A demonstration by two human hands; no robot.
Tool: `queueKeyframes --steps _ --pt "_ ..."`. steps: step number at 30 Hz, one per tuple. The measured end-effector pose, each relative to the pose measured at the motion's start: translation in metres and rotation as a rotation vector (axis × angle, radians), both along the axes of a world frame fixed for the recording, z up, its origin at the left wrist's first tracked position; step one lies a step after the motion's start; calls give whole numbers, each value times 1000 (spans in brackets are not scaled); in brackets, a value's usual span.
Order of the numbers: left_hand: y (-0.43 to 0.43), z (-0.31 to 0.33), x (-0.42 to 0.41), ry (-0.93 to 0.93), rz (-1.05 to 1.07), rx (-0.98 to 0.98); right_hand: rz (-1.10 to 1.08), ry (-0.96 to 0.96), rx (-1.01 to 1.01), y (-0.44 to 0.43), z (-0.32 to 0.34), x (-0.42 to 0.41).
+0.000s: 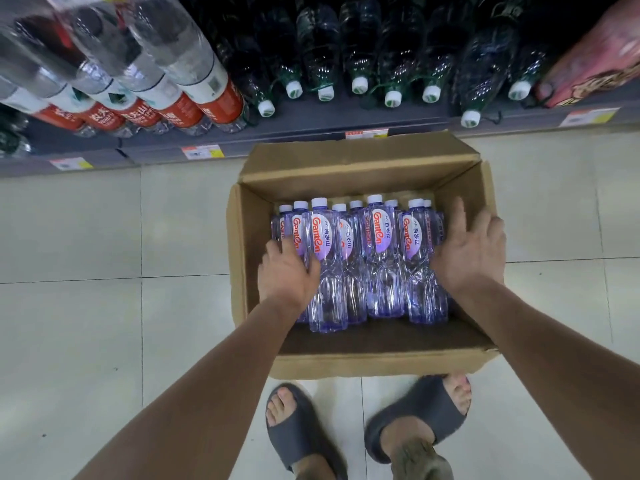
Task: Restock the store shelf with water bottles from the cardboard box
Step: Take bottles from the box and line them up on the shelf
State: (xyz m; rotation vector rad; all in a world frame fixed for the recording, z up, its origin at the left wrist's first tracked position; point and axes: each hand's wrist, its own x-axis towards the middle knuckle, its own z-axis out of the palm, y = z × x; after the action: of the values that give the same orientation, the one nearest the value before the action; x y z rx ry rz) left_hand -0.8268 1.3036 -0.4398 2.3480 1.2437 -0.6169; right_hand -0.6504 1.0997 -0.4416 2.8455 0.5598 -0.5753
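An open cardboard box stands on the tiled floor in front of the store shelf. Several purple-tinted water bottles with white caps and red-lettered labels lie packed inside it. My left hand is inside the box at the left end of the row, its fingers curled down over a water bottle and the thumb against that bottle's right side. My right hand hovers at the right end of the row by the box's right wall, fingers spread and holding nothing.
The shelf holds dark green bottles with white caps and, to the left, clear bottles with red labels. A pink package sits at the top right. My feet in grey slippers stand against the box's near wall.
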Motion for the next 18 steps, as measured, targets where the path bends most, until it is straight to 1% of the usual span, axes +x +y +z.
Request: queueKeyframes --steps 1,3,5,8,9,11,13,15,16,18 --pt "0 -3 0 0 41 -67 22 29 10 5 0 -3" --pt "0 -8 1 -13 132 -181 -9 74 54 13 -4 -6" --pt "1 -13 6 -37 198 -269 -158 179 111 15 -15 -5" --pt "3 -24 16 -49 198 -331 -462 412 131 13 -35 4" --pt "5 -28 18 -24 194 -338 -518 475 126 12 -41 7" --pt "7 -41 21 31 207 -352 -562 573 137 11 -55 11" --pt "8 -50 21 9 273 -380 -603 610 192 10 -69 11" --pt "7 -65 18 -58 322 -348 -664 604 244 10 -82 11" --pt "6 -74 15 -80 351 -343 -680 597 257 11 -87 10" --pt "0 -67 19 -89 379 -342 -683 566 237 10 -97 9"
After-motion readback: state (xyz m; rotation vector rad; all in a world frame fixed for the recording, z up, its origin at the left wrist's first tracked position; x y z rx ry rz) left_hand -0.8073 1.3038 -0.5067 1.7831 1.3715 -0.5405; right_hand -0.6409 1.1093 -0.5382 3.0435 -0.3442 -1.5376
